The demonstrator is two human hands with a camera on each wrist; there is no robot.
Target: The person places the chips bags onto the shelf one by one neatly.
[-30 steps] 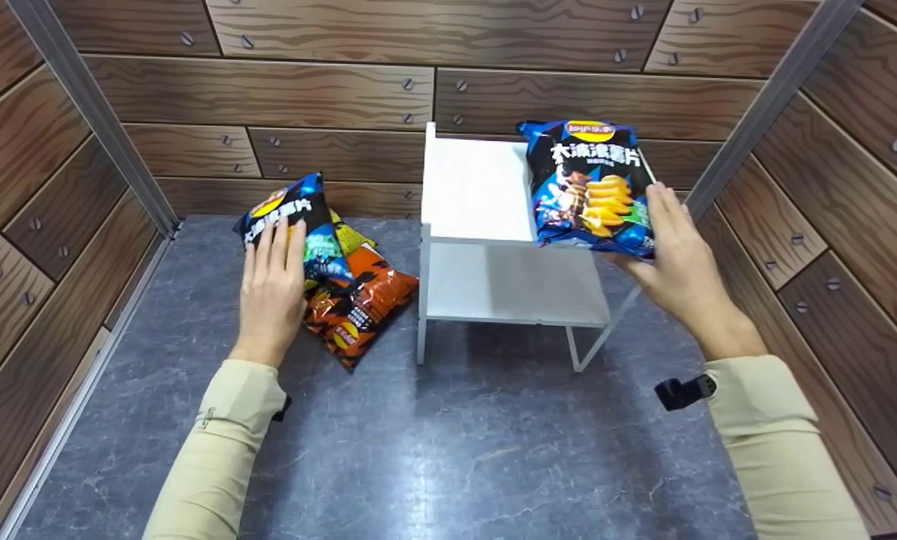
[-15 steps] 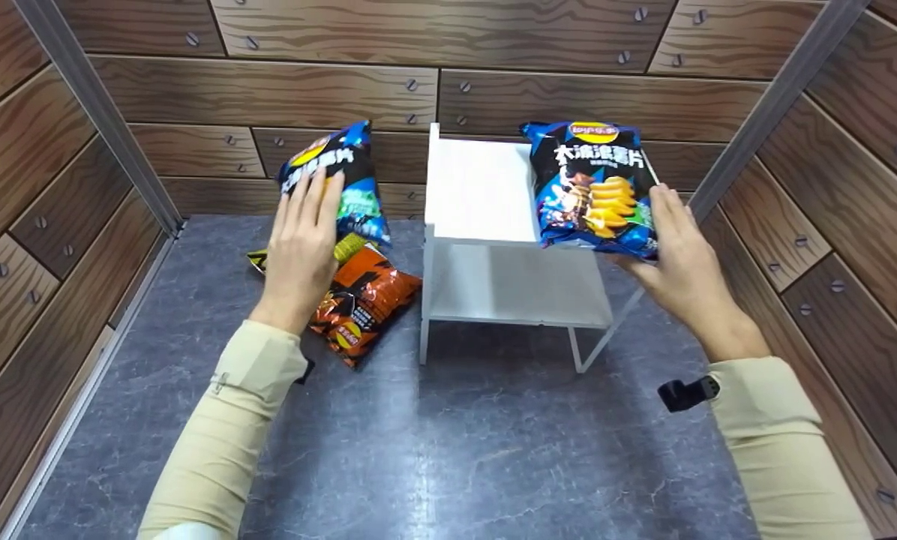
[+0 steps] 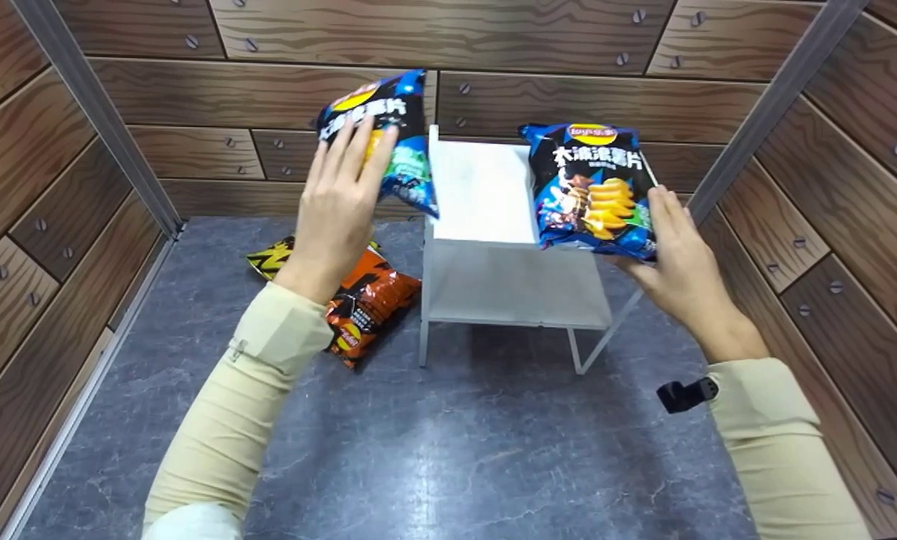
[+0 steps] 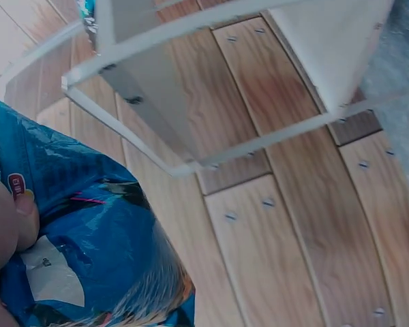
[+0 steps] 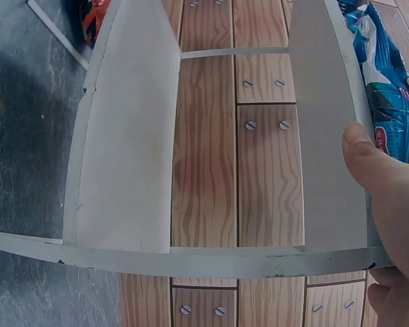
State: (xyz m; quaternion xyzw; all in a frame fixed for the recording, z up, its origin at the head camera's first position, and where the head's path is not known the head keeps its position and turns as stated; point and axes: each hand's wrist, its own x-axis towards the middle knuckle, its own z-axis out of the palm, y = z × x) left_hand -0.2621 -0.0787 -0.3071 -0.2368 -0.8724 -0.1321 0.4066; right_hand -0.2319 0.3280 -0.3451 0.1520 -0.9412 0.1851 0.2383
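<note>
In the head view my left hand [image 3: 341, 191] grips a blue-and-black bag of potato chips [image 3: 411, 142], fingers across its front. The left wrist view has the thumb [image 4: 27, 219] pressed on the bag's blue back. The raised bag overlaps the left edge of a small white two-tier shelf [image 3: 478, 191]. A second blue-and-black chip bag [image 3: 591, 187] lies on the right part of the top tier. My right hand [image 3: 685, 262] holds the shelf's right front corner beside that bag; its thumb [image 5: 360, 144] lies at the board's edge in the right wrist view.
On the floor left of the shelf lie an orange chip bag [image 3: 377, 300] and a yellow chip bag [image 3: 270, 257], partly behind my left arm. The shelf's lower tier [image 3: 516, 289] is bare. Wood-patterned walls [image 3: 328, 90] enclose the grey floor [image 3: 448, 442].
My left hand has lifted its chip bag off the floor pile and carried it up and right to the shelf's left edge, uncovering the yellow bag. The right hand has stayed in place.
</note>
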